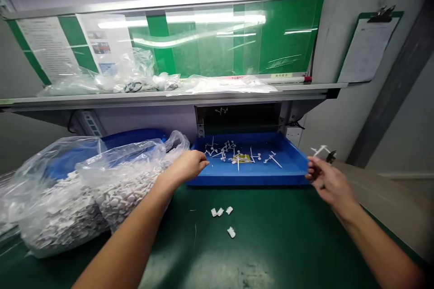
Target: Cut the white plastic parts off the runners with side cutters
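Observation:
My right hand [331, 186], raised beside the right end of a blue tray [244, 180], pinches a thin white branched plastic sprue [320, 149]. A dark object [331, 157] shows just behind those fingers; its kind is unclear. Over the tray's left front corner, close to an open bag of white parts [125, 196], is my left hand [190, 165]. Its fingers are pressed together, and whatever they hold, if anything, is hidden. Several more white sprues [237, 153] lie scattered in the tray. Small white plastic pieces [220, 212] rest on the green tabletop [271, 230] in front of it.
A second clear bag of white parts [64, 216] stands at the left, with a blue basket [135, 136] behind. Above runs a shelf [203, 95] with crumpled plastic bags [118, 79] and a red-capped marker [291, 80]. A clipboard [369, 47] hangs at right.

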Demonstrator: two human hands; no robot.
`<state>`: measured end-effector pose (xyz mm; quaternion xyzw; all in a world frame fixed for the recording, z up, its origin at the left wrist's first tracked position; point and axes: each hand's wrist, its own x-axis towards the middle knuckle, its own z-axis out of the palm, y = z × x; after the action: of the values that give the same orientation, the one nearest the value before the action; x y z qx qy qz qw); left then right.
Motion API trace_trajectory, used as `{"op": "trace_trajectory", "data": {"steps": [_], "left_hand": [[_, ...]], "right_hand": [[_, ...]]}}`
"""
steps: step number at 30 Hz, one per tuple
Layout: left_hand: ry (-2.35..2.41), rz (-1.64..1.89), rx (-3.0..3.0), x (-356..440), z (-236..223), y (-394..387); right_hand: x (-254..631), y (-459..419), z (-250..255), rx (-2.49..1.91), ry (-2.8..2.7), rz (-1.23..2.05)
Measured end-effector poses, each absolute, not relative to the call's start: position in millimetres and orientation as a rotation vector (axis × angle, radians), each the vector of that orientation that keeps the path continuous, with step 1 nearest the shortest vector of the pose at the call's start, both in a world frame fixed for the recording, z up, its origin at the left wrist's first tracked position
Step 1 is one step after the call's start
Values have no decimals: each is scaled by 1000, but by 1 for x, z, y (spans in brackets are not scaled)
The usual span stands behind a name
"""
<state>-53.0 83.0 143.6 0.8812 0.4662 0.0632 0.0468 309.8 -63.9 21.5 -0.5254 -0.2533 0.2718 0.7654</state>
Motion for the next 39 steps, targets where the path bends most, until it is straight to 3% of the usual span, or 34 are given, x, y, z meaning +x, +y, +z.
{"op": "trace_trajectory", "data": {"steps": [5,10,15,19,23,28,33,39], "left_hand": [[1749,26,2518,9,103,184],[1854,-58,2407,32,78,242],[1808,90,2346,43,80,254],[1604,357,2306,46,93,213],[1118,677,2092,42,85,113],[691,484,1564,37,52,14],[623,418,1177,27,33,6],[584,561,1294,21,24,9]], "right_hand": [[323,-56,43,-1035,-615,631],[277,-48,32,-1261,-1015,189],[247,-56,1,-1014,-1511,20],[229,-60,-9,-911,-1662,129],[218,-63,-5,-989,-1601,227],[213,-67,2,-1170,-1551,251],[207,-66,4,-1280,-1541,246],[205,-69,2,-1300,-1605,209]]}}
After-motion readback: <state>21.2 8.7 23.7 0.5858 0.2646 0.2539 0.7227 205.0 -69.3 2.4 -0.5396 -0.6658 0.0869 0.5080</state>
